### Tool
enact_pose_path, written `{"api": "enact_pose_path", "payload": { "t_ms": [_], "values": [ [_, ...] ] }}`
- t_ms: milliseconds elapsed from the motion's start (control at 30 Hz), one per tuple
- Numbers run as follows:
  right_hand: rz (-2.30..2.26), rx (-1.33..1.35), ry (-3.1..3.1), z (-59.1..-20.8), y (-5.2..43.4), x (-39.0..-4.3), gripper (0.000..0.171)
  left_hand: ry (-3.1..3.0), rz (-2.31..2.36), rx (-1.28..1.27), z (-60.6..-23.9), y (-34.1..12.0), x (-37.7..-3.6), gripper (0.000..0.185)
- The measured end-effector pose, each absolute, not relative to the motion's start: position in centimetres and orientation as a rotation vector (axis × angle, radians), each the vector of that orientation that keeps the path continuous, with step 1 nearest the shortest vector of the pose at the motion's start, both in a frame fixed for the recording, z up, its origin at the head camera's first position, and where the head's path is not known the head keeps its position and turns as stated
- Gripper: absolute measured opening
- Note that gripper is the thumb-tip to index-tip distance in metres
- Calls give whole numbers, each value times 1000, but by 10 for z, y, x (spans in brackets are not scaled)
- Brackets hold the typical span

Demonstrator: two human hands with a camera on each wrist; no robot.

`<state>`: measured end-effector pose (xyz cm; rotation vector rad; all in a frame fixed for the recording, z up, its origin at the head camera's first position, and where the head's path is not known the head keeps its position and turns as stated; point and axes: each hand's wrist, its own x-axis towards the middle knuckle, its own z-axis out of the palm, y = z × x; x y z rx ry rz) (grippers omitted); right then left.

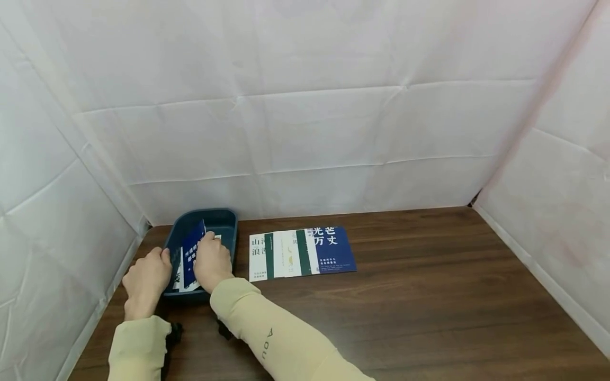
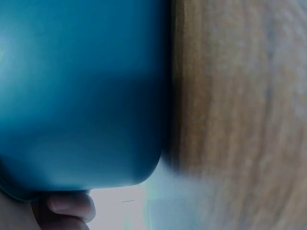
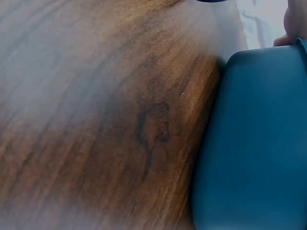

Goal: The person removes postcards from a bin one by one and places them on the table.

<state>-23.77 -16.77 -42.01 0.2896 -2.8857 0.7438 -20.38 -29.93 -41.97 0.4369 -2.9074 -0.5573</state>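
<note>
The right hand point(image 1: 212, 263) is in the lower left of the head view, inside the blue tray point(image 1: 224, 219). Its fingers are curled around a dark blue card point(image 1: 193, 253) with white characters and hold it by its right edge. The card stands tilted on its lower edge, not flat. Its long axis goes from the near rim of the tray up and slightly right, toward the back wall, and its printed face looks to the right and toward the camera.

The left hand point(image 1: 146, 279) is just to the left of the card, at the left rim of the tray. Its fingers are bent over this rim and seem to grip it. In the left wrist view only one fingertip point(image 2: 72, 205) shows under the blue wall of the tray point(image 2: 81, 96), so I cannot tell more from there.

The card lies between the two hands, a little nearer to the right one, which alone touches it. Under the card some other cards point(image 1: 180, 276), white with dark print, rest in the tray, and I cannot count them.

The tray stands on a brown wooden table point(image 1: 429, 296), close to the left corner. In the right wrist view its side point(image 3: 254, 143) touches the wood point(image 3: 96, 120).

To the right of the tray, near but apart from it, a row of overlapping cards point(image 1: 300, 253) lies flat on the table, white and green ones at the left and a blue one at the right end. The row runs left to right. White cloth walls point(image 1: 305, 106) stand around the table.
</note>
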Motion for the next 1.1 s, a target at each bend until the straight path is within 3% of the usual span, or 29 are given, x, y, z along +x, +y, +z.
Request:
{"api": "enact_pose_path", "payload": {
  "t_ms": [200, 633, 900, 1100],
  "values": [
    [661, 317, -2853, -420, -166, -236, 43, -2909, -563, 445, -420, -298, -202, 45],
    [875, 265, -2813, -417, -164, -237, 41, -2901, -557, 445, -420, -298, -204, 45],
    [1044, 280, -2741, -416, -160, -233, 19, -2900, -555, 439, -419, -297, -201, 44],
    [1083, 334, -2676, -417, -157, -235, 21, -2900, -555, 428, -418, -298, -203, 44]
  ]
}}
